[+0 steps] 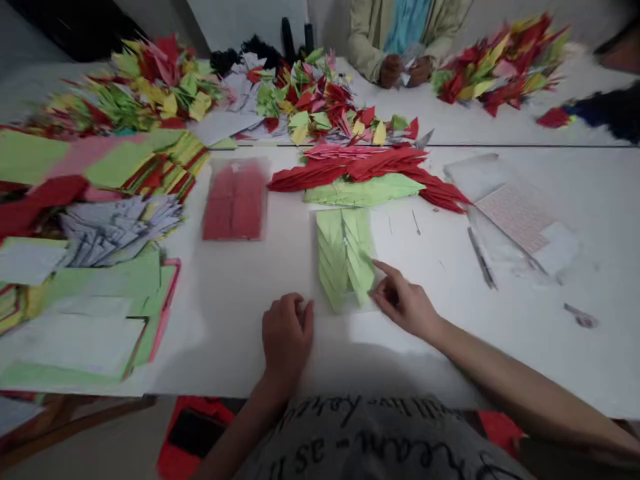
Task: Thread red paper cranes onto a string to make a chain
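Note:
A clear plastic packet with folded light-green paper pieces [333, 260] lies flat on the white table in front of me. My right hand [405, 300] is at its right edge, the index finger stretched out and apart from the thumb, both fingertips at or touching the packet's side. Left of the packet's lower end, my left hand [287, 333] rests on the table with its fingers curled in and nothing visible in them. Farther off to the left is a similar packet of red folded paper [234, 203]. Beyond the green packet lie a light-green folded stack [365, 191] and red folded stacks [350, 170].
Stacks of colored paper [100, 287] crowd the left side. Heaps of folded paper [320, 100] line the far side, where another person's hands [405, 70] hold something small. At right lie a pen [483, 259], plastic sleeves with a printed sheet [515, 217] and small scissors [581, 316].

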A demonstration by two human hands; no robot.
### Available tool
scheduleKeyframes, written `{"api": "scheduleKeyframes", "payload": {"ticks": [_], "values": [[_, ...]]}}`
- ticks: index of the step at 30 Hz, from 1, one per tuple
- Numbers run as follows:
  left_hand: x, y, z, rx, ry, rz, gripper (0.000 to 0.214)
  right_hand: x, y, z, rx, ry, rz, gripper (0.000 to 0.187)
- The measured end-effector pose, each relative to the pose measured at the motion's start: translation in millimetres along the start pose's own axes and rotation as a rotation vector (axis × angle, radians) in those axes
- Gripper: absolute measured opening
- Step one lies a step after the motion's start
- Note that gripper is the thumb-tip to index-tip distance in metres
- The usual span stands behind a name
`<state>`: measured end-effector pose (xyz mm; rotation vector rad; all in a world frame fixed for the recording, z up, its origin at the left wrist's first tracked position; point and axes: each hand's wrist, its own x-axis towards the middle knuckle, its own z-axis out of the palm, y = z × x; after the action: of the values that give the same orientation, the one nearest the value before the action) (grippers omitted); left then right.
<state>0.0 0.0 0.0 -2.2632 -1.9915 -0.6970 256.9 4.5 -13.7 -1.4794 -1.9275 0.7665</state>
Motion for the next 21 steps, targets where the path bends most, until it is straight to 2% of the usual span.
{"api": "scheduleKeyframes", "payload": {"ticks": [3, 5, 7, 10, 12, 18, 21], "values": [[-1.6, 6.8, -10.9, -0.056, 0.036, 0.419, 0.015, -0.7, -0.1, -0.5, 0.007, 0.004, 0.003, 0.06], [-2.5, 10.8, -13.1, -0.085, -0.042, 0.66, 0.027, -0.7, -0.5, -0.8, 0.014, 0.003, 0.006, 0.06], [-2.9, 12.9, -10.7, -0.093, -0.171, 0.78, 0.04, -0.3, -1.4, -1.0, 0.022, 0.003, 0.01, 0.061], [-2.8, 10.9, -3.0, -0.087, -0.365, 0.735, 0.06, 0.5, -3.6, -1.1, 0.033, 0.002, 0.013, 0.061], [-2.7, 7.7, 1.5, -0.096, -0.452, 0.678, 0.07, 0.8, -5.6, -0.9, 0.031, 0.007, 0.012, 0.06], [-3.5, 5.9, 3.3, -0.128, -0.515, 0.609, 0.074, -1.2, -11.7, 0.2, -0.015, 0.022, 0.017, 0.059], [-2.6, 8.5, 1.2, -0.122, -0.52, 0.595, 0.073, -2.2, -11.8, -0.6, -0.188, 0.081, 0.012, 0.06]]}}
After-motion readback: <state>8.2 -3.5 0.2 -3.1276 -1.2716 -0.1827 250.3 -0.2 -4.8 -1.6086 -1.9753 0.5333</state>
